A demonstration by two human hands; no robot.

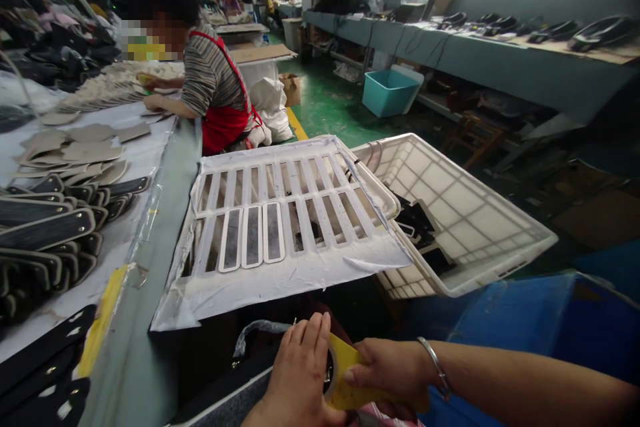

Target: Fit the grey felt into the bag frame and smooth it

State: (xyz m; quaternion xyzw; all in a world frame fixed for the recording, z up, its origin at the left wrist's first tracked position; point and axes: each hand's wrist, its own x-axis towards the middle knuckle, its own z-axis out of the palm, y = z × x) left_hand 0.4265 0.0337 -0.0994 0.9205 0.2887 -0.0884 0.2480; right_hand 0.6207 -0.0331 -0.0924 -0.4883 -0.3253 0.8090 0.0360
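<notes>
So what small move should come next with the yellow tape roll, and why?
Probably pull the right hand a little away, to draw tape off the yellow tape roll: the left hand covers the roll and the right hand pinches its yellow edge.

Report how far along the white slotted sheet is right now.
Done: three slots of the white slotted sheet hold framed strips, side by side in the lower row. In hand: the left hand and right hand both hold a yellow tape roll below the sheet, not touching it. Remaining: the other slots look open, and dark pieces lie in the white basket beside it.
</notes>
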